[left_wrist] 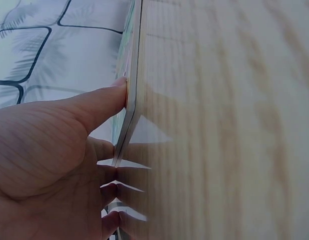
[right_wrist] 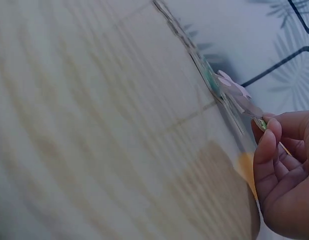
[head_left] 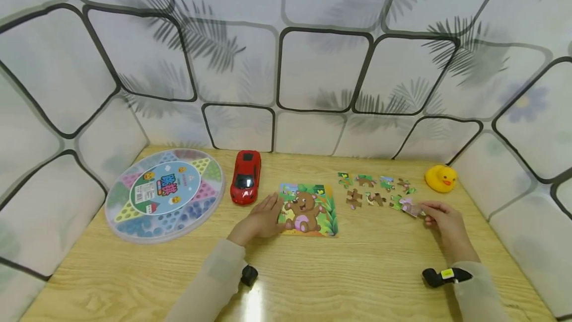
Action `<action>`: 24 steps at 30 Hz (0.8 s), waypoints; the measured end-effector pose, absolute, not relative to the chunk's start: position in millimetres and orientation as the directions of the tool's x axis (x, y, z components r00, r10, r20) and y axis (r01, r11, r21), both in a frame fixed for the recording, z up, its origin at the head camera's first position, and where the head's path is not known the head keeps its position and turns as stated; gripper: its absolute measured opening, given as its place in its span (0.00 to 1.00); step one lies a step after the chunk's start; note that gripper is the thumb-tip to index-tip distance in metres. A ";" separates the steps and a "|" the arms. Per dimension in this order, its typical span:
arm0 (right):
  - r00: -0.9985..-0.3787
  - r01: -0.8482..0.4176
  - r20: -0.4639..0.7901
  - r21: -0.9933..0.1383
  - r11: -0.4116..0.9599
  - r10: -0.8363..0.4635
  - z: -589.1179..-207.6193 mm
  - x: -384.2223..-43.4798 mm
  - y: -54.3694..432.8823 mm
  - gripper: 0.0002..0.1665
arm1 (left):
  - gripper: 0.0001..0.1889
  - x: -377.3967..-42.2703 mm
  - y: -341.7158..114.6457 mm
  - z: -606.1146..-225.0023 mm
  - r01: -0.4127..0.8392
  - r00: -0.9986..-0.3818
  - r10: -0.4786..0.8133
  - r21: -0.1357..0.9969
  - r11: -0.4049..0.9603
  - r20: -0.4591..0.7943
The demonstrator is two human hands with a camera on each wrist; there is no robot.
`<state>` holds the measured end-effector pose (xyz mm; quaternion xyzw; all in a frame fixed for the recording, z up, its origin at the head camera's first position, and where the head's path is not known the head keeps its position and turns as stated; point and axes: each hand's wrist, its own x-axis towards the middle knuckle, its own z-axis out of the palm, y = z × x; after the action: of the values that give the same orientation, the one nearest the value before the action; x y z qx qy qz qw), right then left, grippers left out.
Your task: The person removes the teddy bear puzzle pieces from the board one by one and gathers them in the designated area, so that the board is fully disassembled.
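Observation:
A bear jigsaw puzzle board lies flat on the wooden table. Along its left side rests my left hand, fingers straight; the thumb touches the board's near edge in the left wrist view. To the right of the board, my right hand pinches a pinkish-purple puzzle piece between thumb and fingertips. In the right wrist view this puzzle piece is tilted up from the tabletop. Loose puzzle pieces are spread in two rows between the board and my right hand.
A red toy car stands left of the board, behind my left hand. Farther left lies a round Chinese checkers set. A yellow rubber duck sits at the back right. Patterned cloth walls enclose the table's back and sides.

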<state>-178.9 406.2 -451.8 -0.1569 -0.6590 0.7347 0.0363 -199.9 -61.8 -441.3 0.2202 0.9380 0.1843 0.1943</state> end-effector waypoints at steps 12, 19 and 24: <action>-0.935 0.192 -0.187 -0.981 -0.013 0.302 -448.9 -181.7 428.9 0.15 | 0.42 -200.7 -61.2 -439.8 0.331 -0.828 0.476 0.426 0.842 -0.296; -0.920 0.238 -0.219 -0.971 0.020 0.325 -445.8 -184.9 430.8 0.14 | 0.42 -201.0 -61.8 -439.9 0.325 -0.828 0.474 0.433 0.841 -0.299; -0.908 0.247 -0.217 -0.968 0.039 0.358 -447.1 -183.8 430.5 0.17 | 0.41 -200.0 -62.0 -439.0 0.328 -0.827 0.479 0.439 0.836 -0.295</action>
<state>-183.8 430.5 -447.1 -0.2102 -0.7197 0.6604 0.0420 -200.0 -62.0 -439.0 0.2153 0.9370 0.1884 0.2005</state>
